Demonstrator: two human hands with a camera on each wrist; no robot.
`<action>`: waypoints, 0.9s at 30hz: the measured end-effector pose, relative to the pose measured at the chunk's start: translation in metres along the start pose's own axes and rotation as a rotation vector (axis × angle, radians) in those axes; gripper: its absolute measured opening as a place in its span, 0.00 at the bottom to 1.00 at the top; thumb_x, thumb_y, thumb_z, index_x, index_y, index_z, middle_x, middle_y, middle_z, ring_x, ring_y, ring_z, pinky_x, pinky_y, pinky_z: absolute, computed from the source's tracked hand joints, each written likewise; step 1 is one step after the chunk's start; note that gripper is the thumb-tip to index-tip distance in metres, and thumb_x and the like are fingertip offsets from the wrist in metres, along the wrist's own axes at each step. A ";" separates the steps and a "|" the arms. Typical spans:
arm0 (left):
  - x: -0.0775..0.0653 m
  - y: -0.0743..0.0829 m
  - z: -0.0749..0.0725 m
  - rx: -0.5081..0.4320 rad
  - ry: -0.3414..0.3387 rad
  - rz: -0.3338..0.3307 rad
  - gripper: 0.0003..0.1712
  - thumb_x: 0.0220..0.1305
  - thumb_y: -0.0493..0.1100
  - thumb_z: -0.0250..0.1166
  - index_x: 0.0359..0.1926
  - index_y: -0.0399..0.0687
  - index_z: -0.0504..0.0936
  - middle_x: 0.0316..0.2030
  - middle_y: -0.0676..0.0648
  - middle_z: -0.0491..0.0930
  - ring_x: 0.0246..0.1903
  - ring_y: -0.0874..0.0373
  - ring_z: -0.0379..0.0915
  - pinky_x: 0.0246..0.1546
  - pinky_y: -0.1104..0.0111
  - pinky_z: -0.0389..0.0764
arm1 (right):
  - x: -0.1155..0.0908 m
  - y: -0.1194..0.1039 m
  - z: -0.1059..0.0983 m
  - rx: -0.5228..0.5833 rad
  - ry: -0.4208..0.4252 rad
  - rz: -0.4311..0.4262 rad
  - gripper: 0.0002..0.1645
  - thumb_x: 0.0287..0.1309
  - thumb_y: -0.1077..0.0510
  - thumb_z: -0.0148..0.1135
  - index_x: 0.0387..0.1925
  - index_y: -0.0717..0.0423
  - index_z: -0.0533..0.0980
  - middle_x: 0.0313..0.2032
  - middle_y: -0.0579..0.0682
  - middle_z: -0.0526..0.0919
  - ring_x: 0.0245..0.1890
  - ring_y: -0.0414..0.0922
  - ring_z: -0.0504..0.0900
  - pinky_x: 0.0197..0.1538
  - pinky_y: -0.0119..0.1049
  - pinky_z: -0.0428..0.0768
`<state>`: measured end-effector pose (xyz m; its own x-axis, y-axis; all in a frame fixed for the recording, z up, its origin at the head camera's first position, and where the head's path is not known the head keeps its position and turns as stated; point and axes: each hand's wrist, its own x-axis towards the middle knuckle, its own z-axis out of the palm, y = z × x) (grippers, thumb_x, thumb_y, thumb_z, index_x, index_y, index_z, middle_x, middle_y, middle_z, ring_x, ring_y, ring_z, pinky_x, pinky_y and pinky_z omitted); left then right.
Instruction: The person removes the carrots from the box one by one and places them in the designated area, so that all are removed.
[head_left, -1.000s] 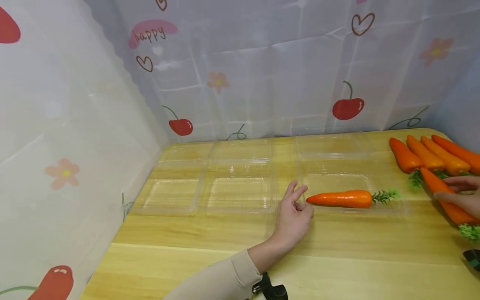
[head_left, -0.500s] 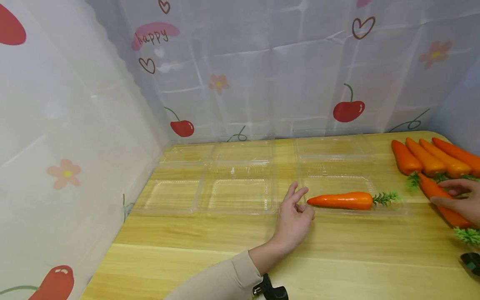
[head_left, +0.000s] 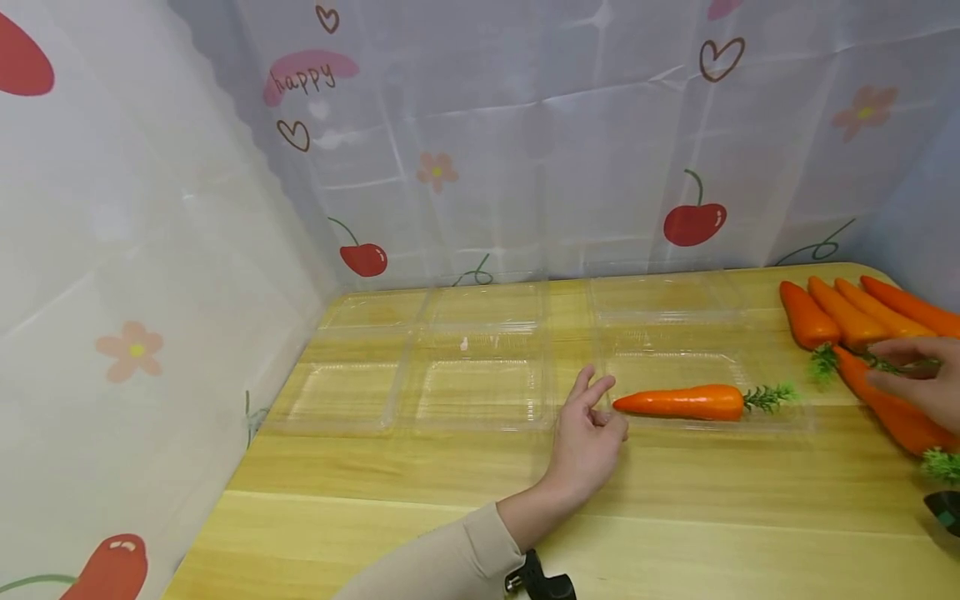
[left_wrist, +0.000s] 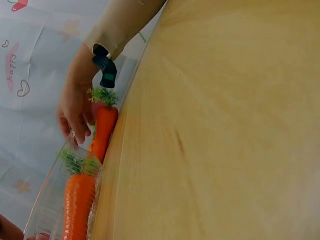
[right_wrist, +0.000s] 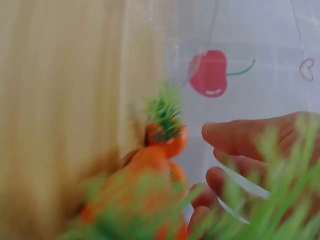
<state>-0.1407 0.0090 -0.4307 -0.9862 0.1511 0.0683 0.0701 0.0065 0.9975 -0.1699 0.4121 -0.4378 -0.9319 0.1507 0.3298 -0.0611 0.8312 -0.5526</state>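
My left hand (head_left: pixel 588 442) pinches the front left edge of a clear plastic container (head_left: pixel 675 354); other fingers stand raised. Inside it lies an orange carrot (head_left: pixel 686 402), green tuft to the right, also seen through the container wall in the left wrist view. At the right, my right hand (head_left: pixel 926 379) hovers over the carrots, fingers loosely bent and apart. Below it a front carrot (head_left: pixel 877 400) lies slanted on the table, tuft toward me. In the right wrist view a gap separates the right fingers (right_wrist: pixel 235 137) from the carrots, and blurred greens fill the foreground.
Several more carrots (head_left: pixel 810 317) lie side by side at the back right, partly behind the right hand. Two other clear containers (head_left: pixel 480 362) (head_left: pixel 345 367) stand open at the left. A patterned sheet (head_left: pixel 525 167) borders the table's back and left.
My right hand has let go of the front carrot and shifted slightly back, off it. That carrot lies at nearly the same spot. The left hand and the container have stayed put.
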 end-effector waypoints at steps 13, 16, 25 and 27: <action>0.001 -0.001 0.000 0.010 0.004 0.005 0.30 0.59 0.26 0.56 0.65 0.34 0.78 0.80 0.45 0.56 0.15 0.70 0.57 0.18 0.80 0.58 | 0.018 -0.049 -0.006 -0.061 -0.153 -0.083 0.22 0.60 0.59 0.74 0.51 0.68 0.81 0.45 0.73 0.82 0.30 0.20 0.64 0.29 0.41 0.79; 0.001 -0.001 0.000 0.001 0.000 0.005 0.30 0.60 0.26 0.55 0.64 0.33 0.78 0.80 0.45 0.56 0.16 0.70 0.58 0.19 0.80 0.58 | 0.022 -0.058 -0.009 -0.061 -0.212 -0.081 0.22 0.62 0.56 0.73 0.52 0.65 0.82 0.45 0.69 0.84 0.29 0.19 0.65 0.29 0.36 0.79; 0.000 -0.001 0.000 -0.014 0.006 -0.008 0.30 0.59 0.26 0.55 0.64 0.33 0.79 0.80 0.47 0.56 0.16 0.68 0.57 0.19 0.79 0.58 | 0.036 -0.087 -0.012 -0.021 -0.472 -0.070 0.30 0.66 0.45 0.69 0.60 0.60 0.79 0.54 0.63 0.85 0.33 0.27 0.79 0.36 0.29 0.81; 0.000 -0.001 0.000 -0.016 0.003 -0.009 0.30 0.59 0.26 0.55 0.64 0.33 0.79 0.80 0.47 0.56 0.16 0.68 0.57 0.19 0.79 0.58 | 0.038 -0.094 -0.011 -0.009 -0.504 -0.081 0.30 0.66 0.44 0.69 0.60 0.58 0.79 0.55 0.61 0.85 0.35 0.28 0.80 0.38 0.29 0.81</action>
<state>-0.1403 0.0093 -0.4322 -0.9872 0.1480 0.0594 0.0588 -0.0082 0.9982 -0.1958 0.3461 -0.3647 -0.9812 -0.1889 -0.0403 -0.1388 0.8346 -0.5330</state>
